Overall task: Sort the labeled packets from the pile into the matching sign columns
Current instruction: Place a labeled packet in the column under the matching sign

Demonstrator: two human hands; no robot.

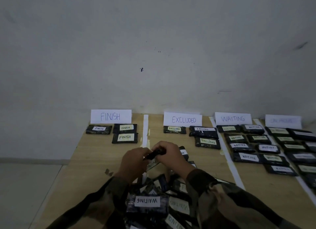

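Fingers [145, 151] of both hands clench one small dark glossy wrapped packet [154, 154], held between left hand [135, 160] and right hand [169, 152] just above the tan wooden counter [95, 160], near the white tape strip [145, 131] between the white paper FINISH sign [110, 116] and white paper EXCLUDED sign [183, 120]. Its label is not readable from here. Risk: label misread in dim light, packet lands in wrong column. Sleeves hang over the loose heap of dark labeled packets [148, 201]; a careless reach likely scatters them or flips labels face down.
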